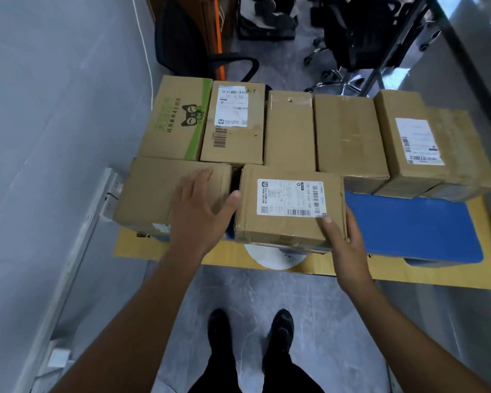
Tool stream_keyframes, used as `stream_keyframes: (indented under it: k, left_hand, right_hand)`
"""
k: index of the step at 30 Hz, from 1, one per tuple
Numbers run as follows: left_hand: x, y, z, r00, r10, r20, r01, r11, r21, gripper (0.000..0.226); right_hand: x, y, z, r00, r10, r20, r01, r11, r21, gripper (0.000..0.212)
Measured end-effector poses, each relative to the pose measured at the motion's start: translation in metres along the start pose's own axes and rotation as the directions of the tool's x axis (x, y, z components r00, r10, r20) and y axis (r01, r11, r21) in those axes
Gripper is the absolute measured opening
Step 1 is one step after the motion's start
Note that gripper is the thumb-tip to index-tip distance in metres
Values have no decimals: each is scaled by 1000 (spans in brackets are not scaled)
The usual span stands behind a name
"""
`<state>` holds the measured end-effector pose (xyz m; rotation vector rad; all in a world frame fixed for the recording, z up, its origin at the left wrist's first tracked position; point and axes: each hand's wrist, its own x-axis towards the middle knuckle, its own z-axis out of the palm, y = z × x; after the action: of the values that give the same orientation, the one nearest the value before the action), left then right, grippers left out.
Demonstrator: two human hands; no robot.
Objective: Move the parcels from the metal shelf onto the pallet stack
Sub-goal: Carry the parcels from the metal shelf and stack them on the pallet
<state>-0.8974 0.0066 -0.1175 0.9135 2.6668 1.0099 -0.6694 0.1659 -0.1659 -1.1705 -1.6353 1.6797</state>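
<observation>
A brown parcel with a white shipping label [289,205] sits at the front of the pallet stack [414,222], whose top is blue over a yellow board. My right hand [346,245] grips its near right corner, thumb on top. My left hand [201,211] is spread beside the parcel's left face, thumb touching its top left edge, palm over a plain brown parcel [159,194] to the left. Behind them a row of several cardboard parcels lines the back, among them one with green print [176,120] and one with a barcode label [233,123]. The metal shelf is out of view.
A grey wall runs along the left with a metal rail [108,194] at its foot. Black office chairs [352,32] and a metal frame leg [391,46] stand behind the stack. My shoes [250,330] are on the grey floor close to the stack's front edge.
</observation>
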Motion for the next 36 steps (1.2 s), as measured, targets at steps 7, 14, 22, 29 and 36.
stream_keyframes:
  k: [7, 14, 22, 29, 36]
  left_hand:
    - [0, -3, 4, 998, 45, 48, -46, 998, 39, 86]
    - [-7, -4, -1, 983, 180, 24, -176, 978, -116, 72]
    - [-79, 77, 38, 816, 531, 228, -445, 829, -337, 58]
    - [-221, 163, 86, 544, 706, 453, -502, 706, -499, 65]
    - [-429, 252, 123, 216, 808, 548, -561, 562, -608, 81]
  right_hand:
    - [4, -5, 16, 999, -7, -45, 4, 997, -80, 73]
    - [-29, -7, 16, 988, -13, -154, -9, 990, -140, 83]
    - [-138, 2, -40, 945, -104, -311, -2, 946, -323, 82]
    - [-277, 10, -154, 793, -190, -579, -59, 921, -384, 87]
    - [-505, 54, -271, 560, -148, -815, -264, 901, -345, 73]
